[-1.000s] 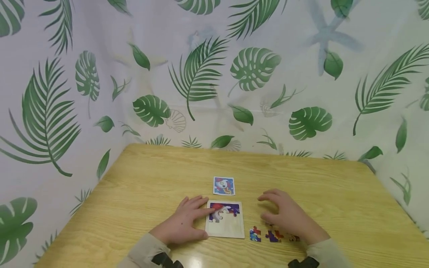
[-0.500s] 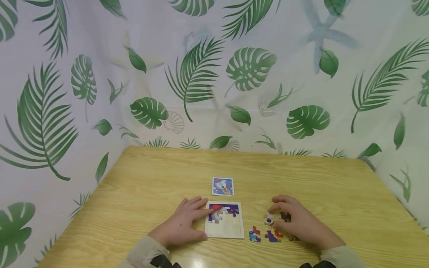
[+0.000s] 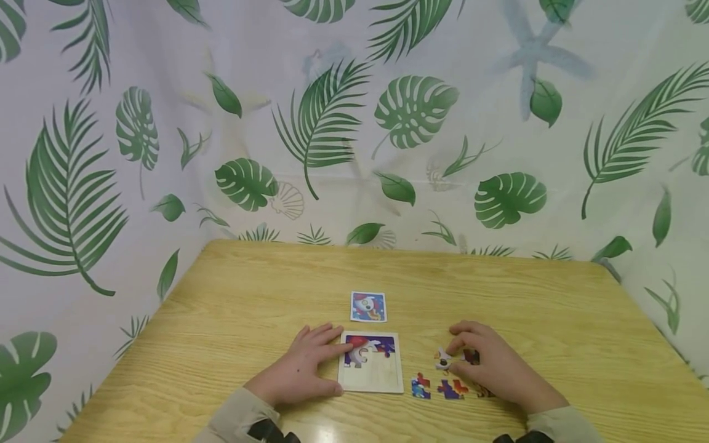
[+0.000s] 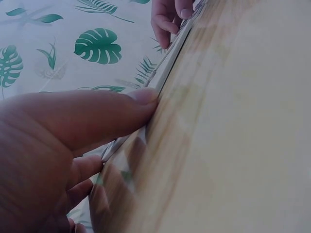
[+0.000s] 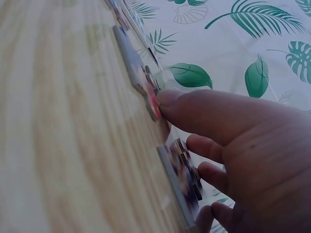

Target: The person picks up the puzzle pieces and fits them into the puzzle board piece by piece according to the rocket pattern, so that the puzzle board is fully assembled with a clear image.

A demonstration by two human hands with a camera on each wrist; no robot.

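Note:
My left hand (image 3: 304,363) rests beside a square wooden puzzle tray (image 3: 382,383), its index finger on the upper left part and its thumb at the lower left edge. Picture pieces fill the tray's top and upper left; bare wood shows below. To the right, my right hand (image 3: 493,366) pinches a white puzzle piece (image 3: 442,361) with a dark spot between thumb and index finger, low over the table. A dark piece (image 3: 472,355) lies partly hidden under that hand. In the right wrist view, the thumb hides part of the puzzle pieces (image 5: 180,179), seen nearly edge-on.
Behind the tray lies a small square picture card (image 3: 368,307). A blue-and-red piece (image 3: 420,387) and a purple-and-orange piece (image 3: 452,389) lie right of the tray, with a brown piece (image 3: 485,392) by the right wrist. A leaf-print cloth (image 3: 332,209) hangs behind the wooden table (image 3: 266,277).
My right hand has shifted right and come down to the loose pieces, its thumb and index finger closing on the white piece, which has turned slightly. My left hand stays in place.

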